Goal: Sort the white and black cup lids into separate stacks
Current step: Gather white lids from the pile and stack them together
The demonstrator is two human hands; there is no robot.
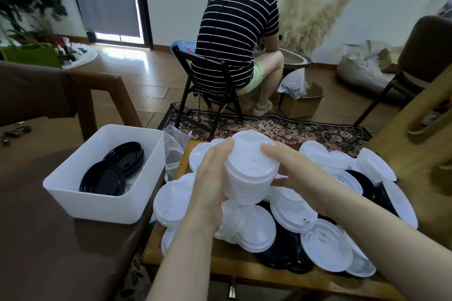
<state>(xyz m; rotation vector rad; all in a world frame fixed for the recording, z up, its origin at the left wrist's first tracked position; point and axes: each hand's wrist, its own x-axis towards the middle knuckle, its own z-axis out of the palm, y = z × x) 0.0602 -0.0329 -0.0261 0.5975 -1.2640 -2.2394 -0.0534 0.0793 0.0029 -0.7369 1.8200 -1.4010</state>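
A stack of white lids [250, 171] is held above the pile, tilted toward me. My left hand [211, 178] grips the stack from its left side and below. My right hand [293, 173] holds its right edge, thumb on the top lid. Beneath lies a loose pile of white lids [259, 230] mixed with black lids [281, 247] on a small wooden table [195, 261]. To the left, a white plastic bin [102, 203] contains two short stacks of black lids [111, 168].
The bin stands on a brown table [49, 239] at the left. Behind the pile, a person in a striped shirt [234, 41] sits on a folding chair with their back to me. A patterned rug [281, 129], a cardboard box [303, 100] and a clear plastic bag [175, 146] lie beyond.
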